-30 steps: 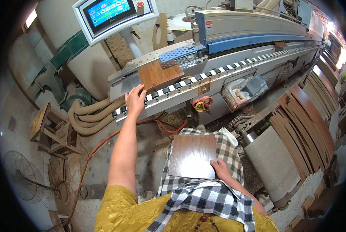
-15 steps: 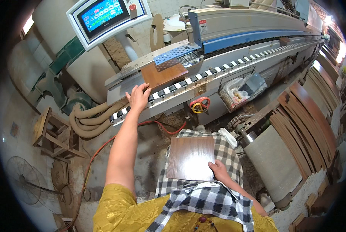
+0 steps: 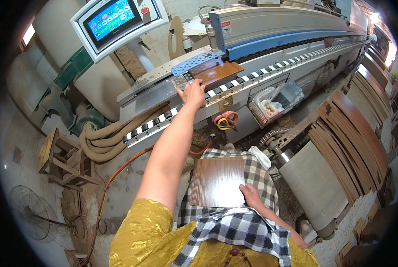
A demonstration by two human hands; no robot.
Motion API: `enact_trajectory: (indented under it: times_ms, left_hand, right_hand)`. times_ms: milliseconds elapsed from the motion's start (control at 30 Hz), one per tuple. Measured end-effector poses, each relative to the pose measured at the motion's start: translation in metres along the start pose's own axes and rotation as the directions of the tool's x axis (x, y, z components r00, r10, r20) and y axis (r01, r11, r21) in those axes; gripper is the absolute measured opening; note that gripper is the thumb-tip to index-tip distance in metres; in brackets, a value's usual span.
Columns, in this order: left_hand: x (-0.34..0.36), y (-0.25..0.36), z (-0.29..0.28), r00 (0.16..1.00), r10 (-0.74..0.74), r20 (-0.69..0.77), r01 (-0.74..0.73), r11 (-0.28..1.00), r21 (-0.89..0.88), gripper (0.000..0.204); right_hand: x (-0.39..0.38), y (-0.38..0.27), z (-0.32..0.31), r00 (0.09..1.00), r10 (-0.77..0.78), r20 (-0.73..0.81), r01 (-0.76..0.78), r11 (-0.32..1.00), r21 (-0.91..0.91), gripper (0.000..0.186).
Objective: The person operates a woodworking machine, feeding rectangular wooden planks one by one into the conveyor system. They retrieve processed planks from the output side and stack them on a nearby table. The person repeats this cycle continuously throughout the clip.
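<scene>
With twelve o'clock straight ahead of the lap, I have the orange-brown board [image 3: 223, 72] at twelve, lying flat on the machine's bed, its near edge along the track of black and white pads [image 3: 210, 94] and part of it in the dappled shadow of the blue perforated plate [image 3: 194, 62]. My left grip [image 3: 191, 93] is wide, fingers spread and nothing enclosed, the fingertips seemingly touching the board's trailing corner. My right grip [image 3: 251, 196] is closed on the dark brown panel [image 3: 216, 178], holding its three-o'clock edge while it rests on the checked cloth [image 3: 263, 178] over the lap.

I judge the step in hand to be guiding the board along the bed toward two o'clock. To do it well, I would press lightly and evenly, hold the board flat and in line with the track, and keep my fingertips behind its trailing edge, clear of the pads and the machine's blue guard [image 3: 270, 46]. The lap panel wants only a relaxed hold, so it neither slides nor scuffs.

As for writing, the control screen [image 3: 112, 21] at eleven shows rows of icons on blue with green blocks; its lettering is too small for me to read surely. A red-and-white sticker [image 3: 226, 28] at twelve carries small print. I make out no label on the board or the panel.
</scene>
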State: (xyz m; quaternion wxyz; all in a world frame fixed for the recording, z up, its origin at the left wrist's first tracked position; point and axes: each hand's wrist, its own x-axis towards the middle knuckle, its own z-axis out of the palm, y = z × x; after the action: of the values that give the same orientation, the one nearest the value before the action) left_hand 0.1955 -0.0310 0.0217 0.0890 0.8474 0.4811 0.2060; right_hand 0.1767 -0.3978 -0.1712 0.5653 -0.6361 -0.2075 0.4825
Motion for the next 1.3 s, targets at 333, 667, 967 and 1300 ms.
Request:
enact_trajectory:
  times_ms: [333,667,967,1300]
  left_hand:
    - [-0.13,-0.024,0.018,0.878,0.41,-0.248,-0.463,0.86,-0.214,0.033]
    - [-0.351,-0.174,0.038,0.839,-0.3,0.455,0.538,0.584,-0.608,0.037]
    - [-0.332,-0.148,0.018,0.93,-0.222,0.293,0.349,0.783,-0.514,0.032]
    - [-0.275,-0.153,-0.027,0.989,-0.138,0.048,0.115,0.535,-0.837,0.025]
  right_hand:
    - [0.008,0.02,-0.006,0.998,-0.059,0.008,0.056,0.981,0.188,0.02]
    - [-0.002,-0.005,0.01,0.999,0.05,0.005,-0.05,0.988,0.144,0.025]
    - [-0.008,-0.014,0.015,0.998,-0.02,-0.067,0.022,0.999,0.023,0.027]
    - [-0.005,-0.008,0.015,0.997,-0.021,-0.08,0.022,1.0,0.01,0.024]
